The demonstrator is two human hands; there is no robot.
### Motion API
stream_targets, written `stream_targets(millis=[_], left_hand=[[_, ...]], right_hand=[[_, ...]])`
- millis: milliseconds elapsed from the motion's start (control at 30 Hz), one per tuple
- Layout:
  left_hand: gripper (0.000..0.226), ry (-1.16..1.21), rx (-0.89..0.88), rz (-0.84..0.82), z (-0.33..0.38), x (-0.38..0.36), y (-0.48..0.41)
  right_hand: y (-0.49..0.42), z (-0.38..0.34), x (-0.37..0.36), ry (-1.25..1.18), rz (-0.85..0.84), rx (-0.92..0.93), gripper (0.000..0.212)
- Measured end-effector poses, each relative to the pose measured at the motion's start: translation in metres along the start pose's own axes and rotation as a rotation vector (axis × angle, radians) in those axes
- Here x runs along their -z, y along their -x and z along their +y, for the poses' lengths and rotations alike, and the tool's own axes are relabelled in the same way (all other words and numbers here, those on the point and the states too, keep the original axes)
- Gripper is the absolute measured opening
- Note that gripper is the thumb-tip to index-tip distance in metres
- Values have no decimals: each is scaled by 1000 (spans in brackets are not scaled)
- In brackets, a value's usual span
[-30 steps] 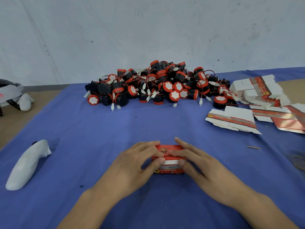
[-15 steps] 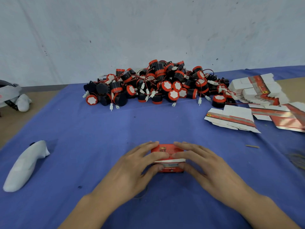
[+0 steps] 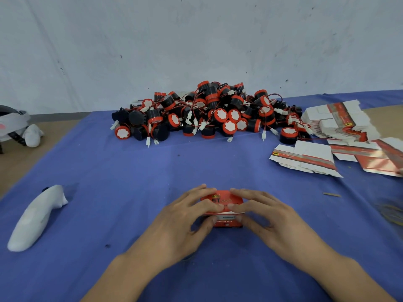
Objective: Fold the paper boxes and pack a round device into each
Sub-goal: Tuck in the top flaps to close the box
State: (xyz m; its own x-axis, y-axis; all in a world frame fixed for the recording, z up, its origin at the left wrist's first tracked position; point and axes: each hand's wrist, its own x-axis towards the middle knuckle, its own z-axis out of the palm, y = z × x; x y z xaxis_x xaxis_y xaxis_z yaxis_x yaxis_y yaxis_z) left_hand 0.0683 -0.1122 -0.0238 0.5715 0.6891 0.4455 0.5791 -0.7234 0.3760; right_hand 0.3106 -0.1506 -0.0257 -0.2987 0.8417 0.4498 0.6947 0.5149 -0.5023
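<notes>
A small red paper box [image 3: 226,198] stands on the blue cloth in front of me. My left hand [image 3: 185,221] holds its left side, fingers laid over the lid and thumb against the front face. My right hand [image 3: 268,219] mirrors it on the right side, fingers on the lid, thumb at the front. A white flap edge shows between lid and front. A big heap of round black-and-red devices [image 3: 209,114] with red wires lies at the back of the cloth. Flat unfolded box blanks [image 3: 305,159] lie to the right.
More stacks of flat blanks [image 3: 340,122] sit at the far right by the cloth's edge. A white controller [image 3: 36,216] lies at the left on the blue cloth [image 3: 130,192]. A headset [image 3: 15,125] rests on the bare table at far left. The white wall rises behind the heap.
Both hands stayed on the red box; the fingers shifted slightly over the lid, pressing it down toward the front. The view tilted a little.
</notes>
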Motion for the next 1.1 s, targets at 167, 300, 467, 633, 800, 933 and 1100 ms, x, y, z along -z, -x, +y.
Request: stream_targets(millis=[167,300,467,633,800,933,1100], left_hand=[[31,-25,-20,-25,2,-2,-2],[34,-16,-41,-35,3,-5,-4],[23,-25,-103,22,3,-10,-9],[15,12,-93,30,4,-12,-12],[11,-9,-127,31,8,-14,-15],[14,39,-99,17,6,-18,-14],[28,216,84,7,0,-14,-12]], right_hand=[[0,-2,-2,-23,-12,-11,33],[0,0,-2,-83,-11,-52,24],[-2,0,-1,-153,-3,-62,13],[-3,2,2,-171,-9,-76,20],[-2,2,1,-140,-66,-76,8],[-1,3,-4,-130,-83,-96,16],[-3,9,-1,-245,-45,-181,25]])
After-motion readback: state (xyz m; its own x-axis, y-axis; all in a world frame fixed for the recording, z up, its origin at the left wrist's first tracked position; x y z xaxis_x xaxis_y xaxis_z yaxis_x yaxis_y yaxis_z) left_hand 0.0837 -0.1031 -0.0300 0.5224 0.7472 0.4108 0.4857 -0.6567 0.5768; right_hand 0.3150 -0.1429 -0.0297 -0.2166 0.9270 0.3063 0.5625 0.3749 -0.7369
